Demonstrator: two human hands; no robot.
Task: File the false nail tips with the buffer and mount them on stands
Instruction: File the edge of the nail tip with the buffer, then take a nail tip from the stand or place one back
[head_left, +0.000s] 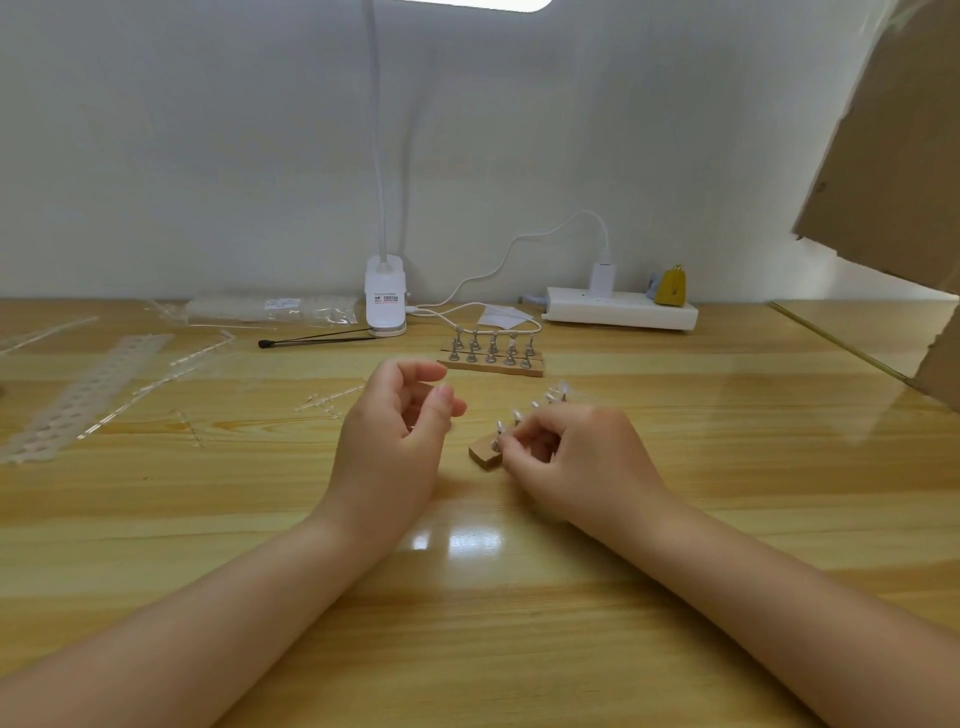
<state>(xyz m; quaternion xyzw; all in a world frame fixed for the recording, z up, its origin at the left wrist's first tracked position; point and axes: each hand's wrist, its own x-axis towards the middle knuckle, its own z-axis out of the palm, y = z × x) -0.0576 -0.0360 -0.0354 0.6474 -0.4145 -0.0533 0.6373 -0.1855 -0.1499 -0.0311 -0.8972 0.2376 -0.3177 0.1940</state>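
Head view: nail tip on nearest stand of wooden strip at table centre, pinched by right hand fingertips, left hand beside it loosely curled, holding nothing, second stand rack behind.

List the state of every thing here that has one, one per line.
left hand: loosely curled, holding nothing
right hand: pinching a stand on the near wooden base
near wooden base: stands carry nail tips
far wooden base: stands bare
desk lamp: lit
power strip: adapter plugged in
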